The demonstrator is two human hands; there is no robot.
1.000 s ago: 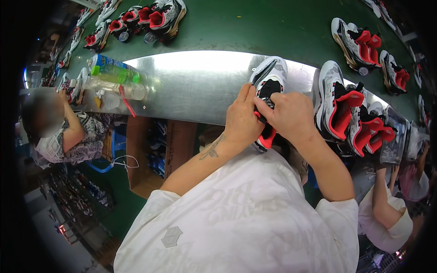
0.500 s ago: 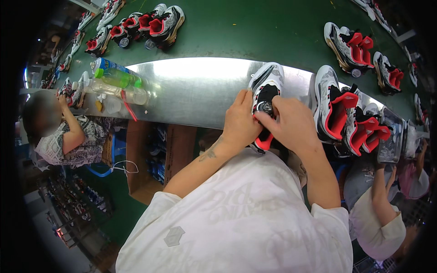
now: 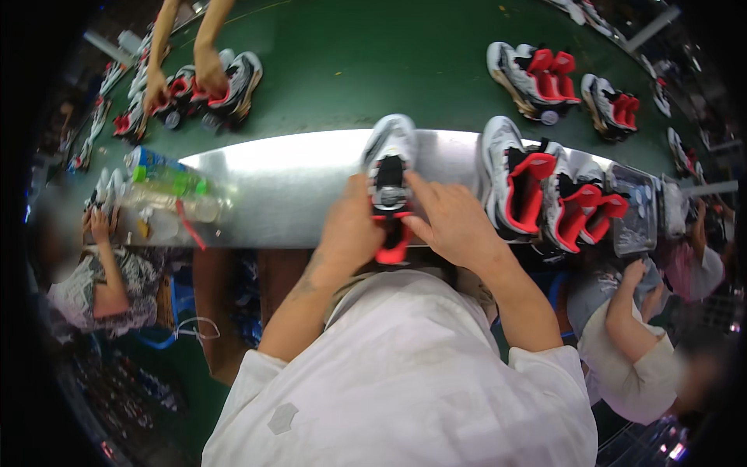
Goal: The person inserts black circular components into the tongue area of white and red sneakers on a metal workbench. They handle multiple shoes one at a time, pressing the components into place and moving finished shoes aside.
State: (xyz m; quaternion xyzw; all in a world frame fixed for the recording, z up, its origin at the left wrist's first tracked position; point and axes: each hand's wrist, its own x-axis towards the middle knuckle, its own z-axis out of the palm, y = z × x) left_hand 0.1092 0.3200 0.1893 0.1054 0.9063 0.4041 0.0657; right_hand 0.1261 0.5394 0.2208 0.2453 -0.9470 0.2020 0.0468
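A white-and-black sneaker [image 3: 391,167] with a red lining stands on the steel bench strip, toe pointing away from me. My left hand [image 3: 350,222] is slightly blurred and wraps the sneaker's left side. On the right side, my right hand [image 3: 455,218] grips the collar edge, its thumb and index finger spread along it. A round, dark, shiny piece on the sneaker's tongue lies between my hands. Just right of them stands a row of similar sneakers [image 3: 510,183] with red linings.
The steel strip [image 3: 288,194] edges a green conveyor [image 3: 366,70]. Plastic bottles [image 3: 167,183] lie at the left, and a clear bin [image 3: 634,210] stands at the right. Another person's hands [image 3: 208,74] reach onto sneakers at far left. Co-workers sit on both sides.
The view has shifted, so the bench sits lower. My right thumb has drawn back from the tongue to the sneaker's right edge. Another person's arms have come in at the far left.
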